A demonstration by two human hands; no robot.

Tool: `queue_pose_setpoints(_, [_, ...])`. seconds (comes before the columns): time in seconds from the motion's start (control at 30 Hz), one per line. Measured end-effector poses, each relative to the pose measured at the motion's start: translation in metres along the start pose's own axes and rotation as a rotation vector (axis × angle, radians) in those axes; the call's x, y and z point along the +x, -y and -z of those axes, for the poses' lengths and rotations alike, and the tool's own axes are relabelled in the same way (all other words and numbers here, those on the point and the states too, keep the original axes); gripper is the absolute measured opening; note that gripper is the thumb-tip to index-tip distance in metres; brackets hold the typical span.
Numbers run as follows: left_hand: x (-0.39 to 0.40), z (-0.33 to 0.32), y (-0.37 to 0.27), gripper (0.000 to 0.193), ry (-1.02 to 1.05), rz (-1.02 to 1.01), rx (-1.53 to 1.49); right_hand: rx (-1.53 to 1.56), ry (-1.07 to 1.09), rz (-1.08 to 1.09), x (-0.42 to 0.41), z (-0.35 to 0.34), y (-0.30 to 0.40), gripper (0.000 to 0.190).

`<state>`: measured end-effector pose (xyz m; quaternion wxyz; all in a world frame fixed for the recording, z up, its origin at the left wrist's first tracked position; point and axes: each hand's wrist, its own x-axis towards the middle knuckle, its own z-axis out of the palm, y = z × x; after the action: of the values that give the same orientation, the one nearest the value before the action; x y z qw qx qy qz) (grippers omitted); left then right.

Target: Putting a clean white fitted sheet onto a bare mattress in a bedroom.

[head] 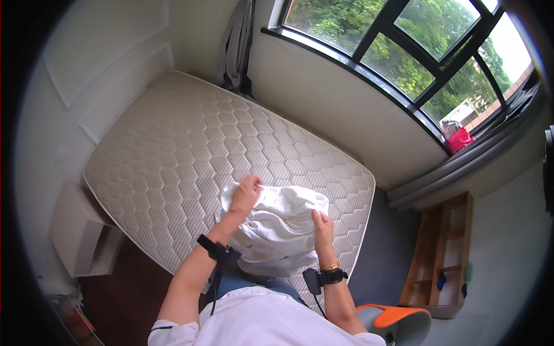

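A bunched white cloth point(281, 225) lies in soft folds at the near side of a quilted mattress point(186, 142), close in front of my body. My left hand point(247, 193) pinches the cloth's far edge near its left corner. At the right side, my right hand point(322, 222) grips the cloth between thumb and fingers. Between the two hands the far edge is spread, while the nearer part hangs loosely toward my legs. What kind of cloth article it is, I cannot tell.
A white nightstand point(86, 238) stands left of the mattress. To the right are a wooden shelf unit point(439, 255) and a grey chair with an orange part point(400, 318). Grey curtains point(236, 47) hang beside the window point(411, 56). A pink item point(459, 139) sits on the sill.
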<state>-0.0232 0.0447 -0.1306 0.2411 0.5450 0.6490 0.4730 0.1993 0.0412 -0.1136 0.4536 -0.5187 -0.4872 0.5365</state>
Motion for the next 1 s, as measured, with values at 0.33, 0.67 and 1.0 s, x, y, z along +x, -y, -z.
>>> queue_pose_setpoints(0.33, [-0.056, -0.085, 0.011, 0.015, 0.38, -0.235, -0.082, -0.401, 0.208, 0.093, -0.034, -0.006, 0.017, 0.025])
queue_pose_setpoints(0.67, [-0.01, -0.019, -0.061, 0.02, 0.352, 0.222, -0.778, -0.674, 0.262, 0.503, -0.023, 0.008, 0.032, 0.031])
queue_pose_setpoints(1.0, [0.064, 0.03, -0.013, 0.02, -0.222, 0.709, -1.492, -1.016, 0.258, 0.925, -0.041, 0.044, 0.082, 0.029])
